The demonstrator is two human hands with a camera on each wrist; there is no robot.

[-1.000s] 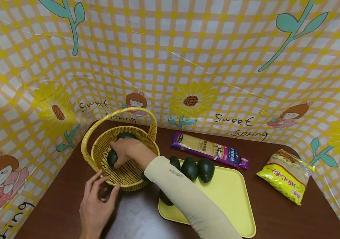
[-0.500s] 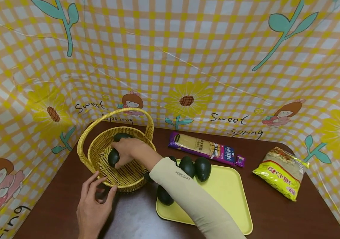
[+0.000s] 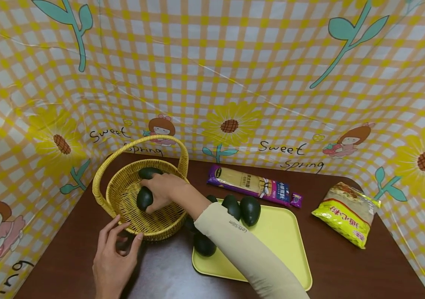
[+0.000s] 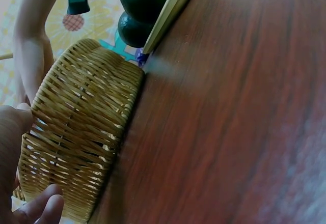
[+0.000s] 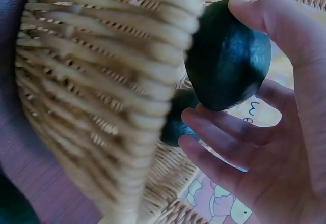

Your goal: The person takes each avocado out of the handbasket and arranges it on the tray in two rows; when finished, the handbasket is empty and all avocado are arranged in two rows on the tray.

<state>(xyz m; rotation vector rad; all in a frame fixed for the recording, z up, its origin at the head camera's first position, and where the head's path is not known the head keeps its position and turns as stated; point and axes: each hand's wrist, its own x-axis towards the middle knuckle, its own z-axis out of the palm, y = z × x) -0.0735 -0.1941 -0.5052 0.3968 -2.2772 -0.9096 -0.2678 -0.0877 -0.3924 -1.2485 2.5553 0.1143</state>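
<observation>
In the head view my right hand (image 3: pixel 163 189) reaches into the yellow wicker basket (image 3: pixel 160 234) and holds a dark green avocado (image 3: pixel 145 198). The right wrist view shows my thumb on one side of this avocado (image 5: pixel 229 56) and fingertips against its other side. A second avocado (image 3: pixel 149 172) lies in the basket by the far wall. My left hand (image 3: pixel 115 257) is at the basket's near left side, fingertips and thumb touching the rim. From the left wrist, relaxed fingers (image 4: pixel 43 206) show beside the woven wall (image 4: pixel 81 127).
A yellow tray (image 3: pixel 279 245) to the right bears several avocados (image 3: pixel 250 211), partly hidden by my right sleeve. Behind it lies a purple pasta packet (image 3: pixel 247 182), and a yellow-and-clear food bag (image 3: pixel 347 216) sits far right. The basket's tall handle (image 3: pixel 143 141) arches over its opening.
The whole head view has shifted slightly left. My right hand stays inside the basket with the avocado, and the left hand keeps its place at the rim.
</observation>
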